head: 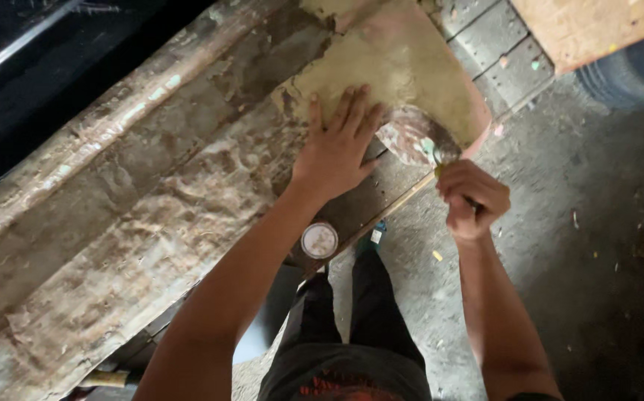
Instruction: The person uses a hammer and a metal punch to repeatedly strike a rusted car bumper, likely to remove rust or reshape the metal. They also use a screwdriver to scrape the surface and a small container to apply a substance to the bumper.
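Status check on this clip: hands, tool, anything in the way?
Left hand flat on the putty patch, fingers spread. Right hand fisted on the trowel, blade at the patch edge. Small round tin on the bench edge, clear of both.

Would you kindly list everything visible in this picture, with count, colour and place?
panel: one, tan-olive with pinkish edge, top centre on the bench
trowel: one, smeared grey-brown blade, on the panel's lower edge
workbench: one, crusted brown, left and centre
small round tin: one, pale lid, bench edge
floor: grey concrete, right
board: one, light wood, top right
left hand: flat on the panel
right hand: gripping the trowel's handle
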### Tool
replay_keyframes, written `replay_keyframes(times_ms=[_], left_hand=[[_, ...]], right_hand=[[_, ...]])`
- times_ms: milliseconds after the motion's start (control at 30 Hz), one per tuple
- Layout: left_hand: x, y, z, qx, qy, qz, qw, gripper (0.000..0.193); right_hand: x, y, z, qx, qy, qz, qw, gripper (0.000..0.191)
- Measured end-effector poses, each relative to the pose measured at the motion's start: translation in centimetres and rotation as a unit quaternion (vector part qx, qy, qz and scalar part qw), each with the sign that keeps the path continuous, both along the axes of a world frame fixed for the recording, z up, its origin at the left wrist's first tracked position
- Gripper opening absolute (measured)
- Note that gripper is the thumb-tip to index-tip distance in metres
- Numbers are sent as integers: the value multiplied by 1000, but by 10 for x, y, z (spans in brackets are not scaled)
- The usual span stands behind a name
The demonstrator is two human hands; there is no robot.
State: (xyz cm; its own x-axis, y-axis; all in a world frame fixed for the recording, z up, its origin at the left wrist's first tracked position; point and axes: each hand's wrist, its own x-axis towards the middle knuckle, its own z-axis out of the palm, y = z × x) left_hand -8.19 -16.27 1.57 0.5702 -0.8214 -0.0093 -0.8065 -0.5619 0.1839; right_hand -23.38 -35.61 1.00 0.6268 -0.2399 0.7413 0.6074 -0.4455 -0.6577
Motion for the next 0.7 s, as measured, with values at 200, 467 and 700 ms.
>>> replay_keyframes(times_ms=[200, 467, 700], left_hand=[[5, -3, 0, -10, 9, -13, 1000, 89], [5, -1, 7, 24, 24, -13, 999, 82], [6, -1, 1, -18, -4, -12, 1000, 72]], right_hand=[[7, -5, -25, -30, -25, 38, 999, 21], [4, 2, -20, -117, 39, 71, 990, 10], [-3, -1, -26, -121, 86, 46, 988, 7]])
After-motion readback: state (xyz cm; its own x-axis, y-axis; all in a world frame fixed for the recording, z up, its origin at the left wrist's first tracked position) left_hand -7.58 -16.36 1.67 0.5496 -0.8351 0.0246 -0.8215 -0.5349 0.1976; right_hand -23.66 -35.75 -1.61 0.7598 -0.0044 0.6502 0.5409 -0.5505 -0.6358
